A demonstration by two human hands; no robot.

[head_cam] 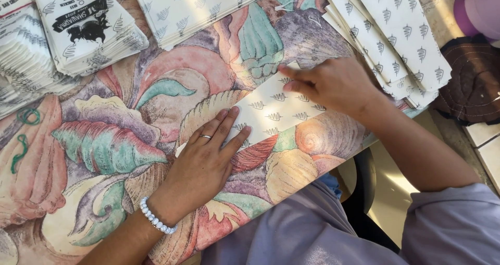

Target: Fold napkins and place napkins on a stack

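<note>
Pressing flat on the bench, the person's left hand [205,163] lay palm down with its fingers [225,123] held together and stretched forward, their tips on the near-left end of a white paper sheet [276,108] printed with small dark leaf marks. A ring sat on one finger and a pale bead bracelet [155,219] circled the wrist. The bench itself wore a painted cloth [114,145] of shells and leaves in pink, green and cream, and the sheet lay slantwise upon it, near the bench's front edge and roughly midway along it, running from the left hand up toward the right.

At the far-left corner stood stacks of paper bags [78,30], white with the same leaf marks and a black emblem on the topmost one. A green loop of string [28,116] lay on the cloth close to the left edge. Along the back edge, past the middle, another pile of patterned sheets [198,4] was fanned out.

The right hand [333,85] rested on the far end of the sheet, knuckles up, fingers bent and drawn close, their tips pressing the paper's upper edge down; whether it pinched a fold could not be told. Just beyond it, at the far-right corner, a further heap of leaf-marked paper [401,35] overhung the bench. The person's lilac sleeves [448,223] showed below the front edge.
</note>
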